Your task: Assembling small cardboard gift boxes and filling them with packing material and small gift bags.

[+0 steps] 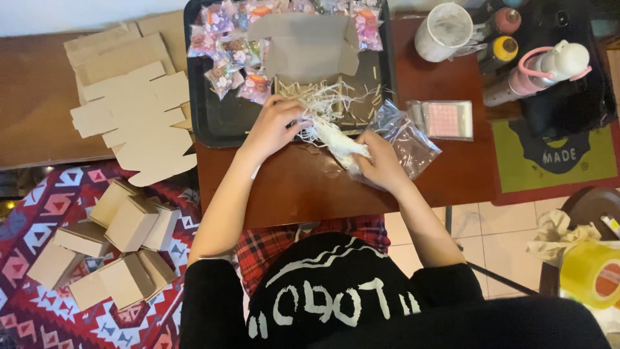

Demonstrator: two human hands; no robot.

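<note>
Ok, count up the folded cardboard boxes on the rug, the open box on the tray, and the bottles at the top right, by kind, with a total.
Folded boxes on the rug: 6
Open box on the tray: 1
Bottles at the top right: 3, counting the pink-handled one
Total: 10
The left hand and right hand pull shredded paper from a clear bag.

Warm indoor light, soft and even — no hard shadows

The wooden table (303, 187) shows a dull sheen near its middle; the clear plastic bag (407, 139) glints. Detail is slightly soft overall — the moving hands a little blurred, the dark clothing at the bottom nearly featureless.
</note>
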